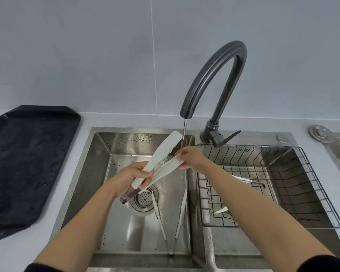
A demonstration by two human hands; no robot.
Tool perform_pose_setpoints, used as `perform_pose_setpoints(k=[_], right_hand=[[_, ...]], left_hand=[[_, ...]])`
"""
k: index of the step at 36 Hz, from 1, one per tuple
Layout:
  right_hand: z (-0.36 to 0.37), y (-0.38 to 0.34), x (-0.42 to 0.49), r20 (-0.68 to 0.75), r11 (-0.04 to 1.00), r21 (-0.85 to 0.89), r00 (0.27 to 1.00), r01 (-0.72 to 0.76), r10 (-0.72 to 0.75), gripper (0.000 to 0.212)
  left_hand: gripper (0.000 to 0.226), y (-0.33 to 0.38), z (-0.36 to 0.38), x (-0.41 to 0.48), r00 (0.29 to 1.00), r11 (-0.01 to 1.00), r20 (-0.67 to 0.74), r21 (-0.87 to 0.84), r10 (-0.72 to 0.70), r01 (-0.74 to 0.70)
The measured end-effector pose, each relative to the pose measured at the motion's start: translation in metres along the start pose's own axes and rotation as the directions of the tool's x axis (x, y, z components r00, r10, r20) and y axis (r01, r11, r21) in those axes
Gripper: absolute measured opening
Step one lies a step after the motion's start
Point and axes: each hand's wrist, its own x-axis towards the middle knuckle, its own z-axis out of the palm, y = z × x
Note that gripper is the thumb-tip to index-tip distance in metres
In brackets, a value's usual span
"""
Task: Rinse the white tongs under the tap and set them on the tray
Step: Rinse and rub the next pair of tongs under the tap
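I hold the white tongs [163, 154] over the left sink basin [102, 154], their two flat white arms spread apart and pointing up toward the tap. My left hand [132, 176] grips them near the metal hinge end. My right hand [188, 157] pinches the tip of the lower arm. A thin stream of water [184, 130] runs from the dark curved tap [216, 75] and falls by my right fingers. The black tray [28, 163] lies on the counter to the left, with nothing on it.
A second pair of slim tongs [171, 214] lies on the basin floor beside the drain [143, 199]. The right basin holds a wire rack [273, 173] with utensils in it. A round metal cap [320, 133] sits far right.
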Motion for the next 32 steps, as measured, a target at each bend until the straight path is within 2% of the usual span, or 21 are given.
perform_pose_setpoints(k=[4,9,12,14,16,21,28,32], right_hand=[[-0.005,-0.002,-0.002,-0.068,0.998,0.038,0.997,0.041,-0.038,0.02],[-0.006,-0.003,-0.002,-0.127,0.997,0.017,0.989,0.079,-0.077,0.012],[0.0,-0.001,-0.002,-0.161,0.994,-0.083,0.983,0.076,-0.089,0.009],[0.002,0.001,-0.001,-0.195,0.987,-0.139,0.975,0.076,-0.103,0.019],[0.004,0.001,-0.001,-0.226,0.981,-0.18,0.967,0.074,-0.115,0.033],[0.009,0.0,0.003,-0.224,0.957,-0.287,0.968,0.047,-0.115,0.046],[0.016,-0.006,-0.001,-0.23,0.861,-0.507,0.969,-0.045,-0.085,0.05],[0.013,-0.007,0.001,-0.156,0.81,-0.585,0.986,-0.046,-0.057,0.052]], left_hand=[[0.017,0.004,-0.004,0.001,0.985,0.988,-0.169,0.151,0.03,-0.004],[0.022,0.001,-0.005,0.009,0.923,0.964,-0.375,0.265,0.084,0.02],[0.021,0.001,-0.003,0.014,0.877,0.972,-0.467,0.234,0.112,0.0],[0.023,0.003,0.001,0.014,0.851,0.975,-0.504,0.218,0.146,-0.038],[0.026,0.004,0.004,0.015,0.831,0.976,-0.528,0.207,0.174,-0.073],[0.031,0.001,0.007,0.014,0.823,0.971,-0.529,0.217,0.205,-0.102],[0.034,0.002,0.012,0.014,0.83,0.965,-0.51,0.234,0.227,-0.121],[0.031,0.002,0.008,0.015,0.833,0.963,-0.503,0.243,0.23,-0.12]])
